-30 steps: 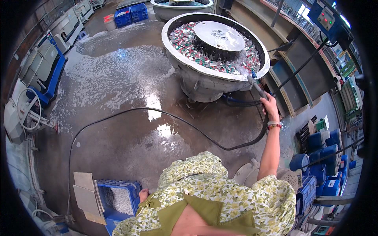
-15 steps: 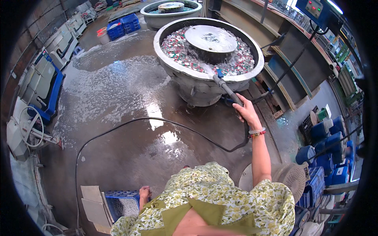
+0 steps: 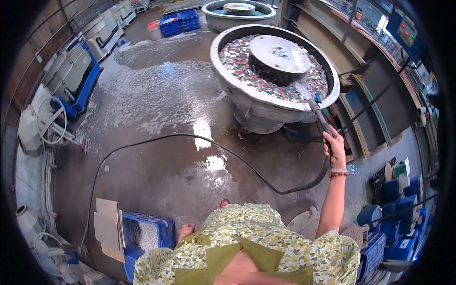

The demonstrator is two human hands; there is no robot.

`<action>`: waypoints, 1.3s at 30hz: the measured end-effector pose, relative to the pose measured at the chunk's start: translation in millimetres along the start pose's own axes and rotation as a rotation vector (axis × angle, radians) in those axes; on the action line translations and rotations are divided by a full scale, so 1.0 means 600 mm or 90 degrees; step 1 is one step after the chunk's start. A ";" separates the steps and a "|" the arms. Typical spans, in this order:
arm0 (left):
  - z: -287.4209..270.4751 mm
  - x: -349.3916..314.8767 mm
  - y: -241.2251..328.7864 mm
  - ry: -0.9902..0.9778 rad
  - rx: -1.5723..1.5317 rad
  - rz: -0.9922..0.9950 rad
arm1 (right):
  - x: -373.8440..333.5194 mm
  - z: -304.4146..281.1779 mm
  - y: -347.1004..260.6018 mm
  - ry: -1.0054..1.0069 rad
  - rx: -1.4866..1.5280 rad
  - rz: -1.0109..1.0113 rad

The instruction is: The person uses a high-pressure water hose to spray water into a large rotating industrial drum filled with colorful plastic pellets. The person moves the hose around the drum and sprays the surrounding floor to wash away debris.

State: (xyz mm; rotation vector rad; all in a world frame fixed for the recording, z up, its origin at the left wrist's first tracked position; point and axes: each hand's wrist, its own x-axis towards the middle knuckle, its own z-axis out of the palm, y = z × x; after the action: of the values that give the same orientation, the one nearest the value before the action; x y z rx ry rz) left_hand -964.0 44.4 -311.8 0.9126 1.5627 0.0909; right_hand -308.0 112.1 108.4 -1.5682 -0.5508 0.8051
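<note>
Left hand (image 3: 188, 229) hangs near the blue crate (image 3: 167, 232) of pale pellets (image 3: 144, 237), nearer you than the big tub (image 3: 263, 114) and to its left; I can't tell whether its fingers are curled or loose. Your right hand (image 3: 336, 145) wraps its fingers around the black hose (image 3: 281, 192), whose grey nozzle (image 3: 319, 113) sprays over the tub's near right rim onto small coloured pieces (image 3: 235, 59). Expect a bendy, perhaps slippery hose with a dragging tail; grip just behind the stiffer nozzle. Beyond the tub stands a second tub (image 3: 216, 19).
</note>
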 end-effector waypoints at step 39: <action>0.191 -0.135 -0.121 0.109 -0.064 -0.060 | 0.032 -0.156 0.037 -0.019 0.226 -0.024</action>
State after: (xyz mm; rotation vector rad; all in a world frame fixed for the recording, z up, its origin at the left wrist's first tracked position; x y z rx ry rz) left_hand -906.2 -102.4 -312.9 0.7670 1.7409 0.1832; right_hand -227.1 61.6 85.8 -1.2192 -0.4301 0.8476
